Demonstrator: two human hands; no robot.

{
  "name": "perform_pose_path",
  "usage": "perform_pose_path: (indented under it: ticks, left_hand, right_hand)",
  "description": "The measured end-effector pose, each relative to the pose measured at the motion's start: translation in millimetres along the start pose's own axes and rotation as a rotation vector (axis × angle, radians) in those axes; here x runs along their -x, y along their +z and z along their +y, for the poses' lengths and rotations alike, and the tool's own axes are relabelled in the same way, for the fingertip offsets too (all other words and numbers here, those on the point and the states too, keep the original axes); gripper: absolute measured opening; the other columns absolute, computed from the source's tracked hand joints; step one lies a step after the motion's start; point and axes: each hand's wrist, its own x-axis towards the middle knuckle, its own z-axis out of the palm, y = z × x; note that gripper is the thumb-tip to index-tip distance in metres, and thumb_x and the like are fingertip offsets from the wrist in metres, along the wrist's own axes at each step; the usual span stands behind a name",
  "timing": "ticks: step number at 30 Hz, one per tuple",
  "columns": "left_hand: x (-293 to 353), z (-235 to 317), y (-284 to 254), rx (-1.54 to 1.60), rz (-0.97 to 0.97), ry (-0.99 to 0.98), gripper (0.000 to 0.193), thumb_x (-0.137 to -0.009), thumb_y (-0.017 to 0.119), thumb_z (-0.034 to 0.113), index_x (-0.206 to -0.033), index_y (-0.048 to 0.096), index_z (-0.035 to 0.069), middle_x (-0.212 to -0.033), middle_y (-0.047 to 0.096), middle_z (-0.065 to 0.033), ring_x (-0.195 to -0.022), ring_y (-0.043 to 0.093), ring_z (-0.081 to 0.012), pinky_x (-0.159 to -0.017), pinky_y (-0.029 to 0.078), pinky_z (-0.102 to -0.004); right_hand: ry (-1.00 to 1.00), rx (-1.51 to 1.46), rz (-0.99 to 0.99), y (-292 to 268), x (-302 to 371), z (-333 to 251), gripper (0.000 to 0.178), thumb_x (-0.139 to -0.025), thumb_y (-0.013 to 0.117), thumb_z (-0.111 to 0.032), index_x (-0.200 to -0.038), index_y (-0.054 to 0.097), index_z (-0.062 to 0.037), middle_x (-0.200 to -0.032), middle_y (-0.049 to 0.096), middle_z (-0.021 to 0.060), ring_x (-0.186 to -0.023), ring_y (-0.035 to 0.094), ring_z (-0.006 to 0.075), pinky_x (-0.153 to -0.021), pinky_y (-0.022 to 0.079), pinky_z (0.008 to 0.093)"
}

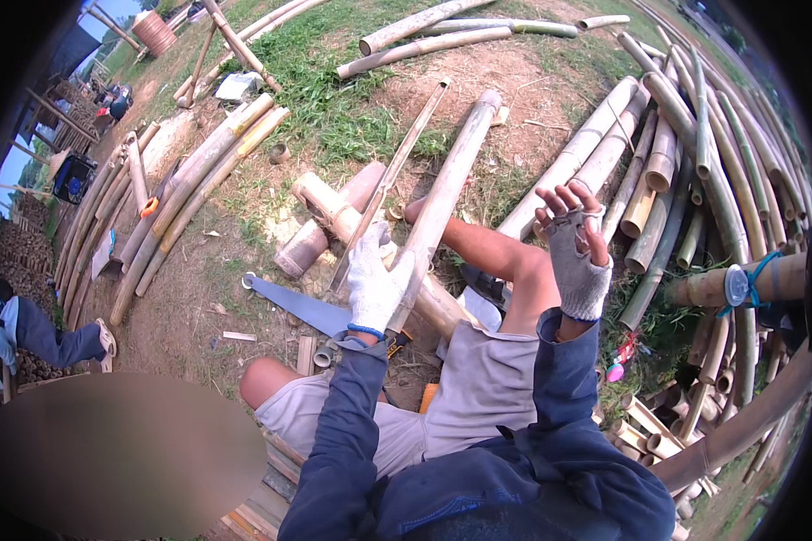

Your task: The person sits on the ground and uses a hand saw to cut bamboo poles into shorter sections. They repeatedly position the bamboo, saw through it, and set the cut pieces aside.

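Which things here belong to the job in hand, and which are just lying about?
Likely part of the job:
- bamboo pole, at the left hand
- split bamboo strip, alongside
- crosswise log, beneath
- perhaps the blue-bladed saw

Apparently lying about:
- bamboo stack, right
- bamboo poles, left

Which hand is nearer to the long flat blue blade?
Left. The white-gloved left hand is just right of the blade; the grey-gloved right hand is raised, farther right.

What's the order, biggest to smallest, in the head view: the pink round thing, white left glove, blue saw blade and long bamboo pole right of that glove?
1. Long bamboo pole
2. White left glove and blue saw blade: too alike to rank, and the blade is partly hidden
3. Pink round thing
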Motion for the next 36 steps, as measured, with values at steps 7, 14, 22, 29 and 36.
perform_pose_path:
  ticks: [7, 14, 22, 29, 36]
  left_hand:
    - [-41.3, -39.3, 123.8, -0.501, -0.391, -0.118, 0.117, -0.074, 0.091, 0.049, -0.164, 0.034, 0.001, -0.141, 0.061, -0.0274, -0.125, 0.064, -0.0441, -0.104, 0.054, -0.0538]
    - [-98.8, -71.8, 111.0, -0.046, -0.684, -0.324, 0.08, -0.068, 0.095, 0.045, -0.126, 0.071, -0.004, -0.113, 0.077, -0.0201, -0.11, 0.074, -0.0319, -0.098, 0.057, -0.0412]
    - [-41.9, -7.3, -16.5, 0.594, -0.693, -0.685, 0.046, -0.088, 0.085, 0.036, -0.119, 0.073, 0.004, -0.097, 0.074, -0.0076, -0.085, 0.071, -0.0162, -0.076, 0.057, -0.03]
    - [41.1, 27.8, -186.0, 0.46, -0.181, -0.353, 0.082, -0.072, 0.094, 0.044, -0.133, 0.067, -0.003, -0.116, 0.076, -0.0127, -0.101, 0.072, -0.02, -0.089, 0.057, -0.0326]
    - [168.6, 41.3, -334.6, -0.092, 0.336, -0.381, 0.091, -0.072, 0.094, 0.045, -0.143, 0.061, -0.001, -0.127, 0.073, -0.0198, -0.117, 0.07, -0.0268, -0.103, 0.053, -0.0391]
  right_hand:
    - [0.742, -0.029, -0.046, -61.6, 133.5, 147.7, 0.044, -0.108, 0.063, -0.019, -0.147, 0.05, -0.0026, -0.134, 0.06, 0.008, -0.128, 0.061, 0.0205, -0.109, 0.051, 0.0373]
    - [0.71, 0.499, -0.258, -81.4, 143.4, 202.0, 0.03, -0.108, 0.068, -0.016, -0.134, 0.058, -0.0056, -0.118, 0.061, 0.0024, -0.109, 0.058, 0.0103, -0.098, 0.048, 0.0275]
    - [0.848, 0.419, -0.168, -81.7, 138.3, 199.5, 0.031, -0.11, 0.066, -0.019, -0.135, 0.054, -0.0056, -0.113, 0.06, -0.0004, -0.094, 0.054, 0.007, -0.082, 0.046, 0.0239]
    - [0.828, 0.457, -0.251, -106.2, 129.9, 212.8, 0.04, -0.11, 0.063, -0.019, -0.146, 0.052, -0.0041, -0.111, 0.066, 0.0045, -0.092, 0.062, 0.0115, -0.082, 0.052, 0.0261]
    - [0.817, 0.636, -0.362, -103.0, 125.1, 219.6, 0.038, -0.109, 0.064, -0.016, -0.143, 0.055, -0.0014, -0.102, 0.059, -0.0034, -0.08, 0.05, 0.0049, -0.072, 0.043, 0.0206]
